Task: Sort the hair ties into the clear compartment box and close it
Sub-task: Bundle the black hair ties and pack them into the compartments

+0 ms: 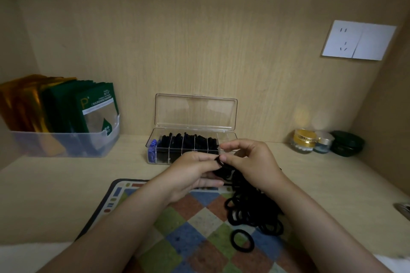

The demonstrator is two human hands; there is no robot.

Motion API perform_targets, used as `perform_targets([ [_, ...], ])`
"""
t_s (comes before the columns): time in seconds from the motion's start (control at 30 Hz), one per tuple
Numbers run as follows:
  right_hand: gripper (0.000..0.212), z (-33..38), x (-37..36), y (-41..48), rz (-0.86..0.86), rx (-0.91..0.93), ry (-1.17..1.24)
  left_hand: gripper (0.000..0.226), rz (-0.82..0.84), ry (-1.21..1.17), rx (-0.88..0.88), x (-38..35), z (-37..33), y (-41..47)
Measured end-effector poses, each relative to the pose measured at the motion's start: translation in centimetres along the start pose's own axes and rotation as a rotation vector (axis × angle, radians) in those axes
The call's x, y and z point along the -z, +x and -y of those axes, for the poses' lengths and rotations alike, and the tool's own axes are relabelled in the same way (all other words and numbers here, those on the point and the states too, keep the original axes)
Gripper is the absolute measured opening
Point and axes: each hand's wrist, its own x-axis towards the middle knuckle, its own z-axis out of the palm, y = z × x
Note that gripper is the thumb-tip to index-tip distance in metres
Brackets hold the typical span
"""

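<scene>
The clear compartment box [228,135] stands open at the back of the desk, its lid [195,111] tilted up against the wall. Most compartments hold black hair ties [188,142]; the leftmost holds blue ones [152,147]. The rightmost compartment looks empty. A heap of loose black hair ties [253,208] lies on the checked mat [190,235], with one tie [240,240] lying apart at the front. My left hand [193,175] and my right hand [253,162] meet just in front of the box, both pinching a small bunch of black hair ties [221,167].
A clear bin of green and gold sachets [64,122] stands at the left. Three small cosmetic jars [324,142] sit at the back right. A white wall socket [358,40] is on the back panel. A metal object [402,208] shows at the right edge.
</scene>
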Motion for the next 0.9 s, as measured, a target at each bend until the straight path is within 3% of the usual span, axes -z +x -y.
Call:
perform_targets([
  [0.17, 0.006, -0.3, 0.1, 0.2, -0.025, -0.037, -0.036, 0.033, 0.026, -0.147, 0.028, -0.3, -0.2, 0.0],
  [0.37, 0.005, -0.3, 0.8, 0.3, 0.038, -0.047, -0.092, 0.029, -0.101, 0.095, -0.004, -0.2, 0.2, 0.3],
  [0.5, 0.006, -0.6, 3.1, 0.7, 0.053, 0.017, -0.465, 0.027, -0.202, 0.210, -0.024, 0.6, 0.1, 0.3],
  [0.6, 0.010, -0.1, 4.2, 0.5, 0.204, 0.047, -0.716, 0.025, -0.224, 0.248, -0.029, 0.9, 0.1, 0.3],
  [0.7, 0.032, 0.1, 4.0, 0.2, 0.380, 0.054, -0.949, 0.024, -0.242, 0.278, -0.027, 0.8, 0.2, 0.3],
  [0.77, 0.040, -0.1, 3.6, 0.2, 0.439, 0.047, -1.052, 0.025, -0.244, 0.291, -0.027, 0.6, 0.4, 0.3],
  [0.9, 0.037, -0.5, 3.1, 0.3, 0.469, 0.020, -1.091, 0.028, -0.257, 0.305, -0.037, 0.4, 0.6, 0.3],
])
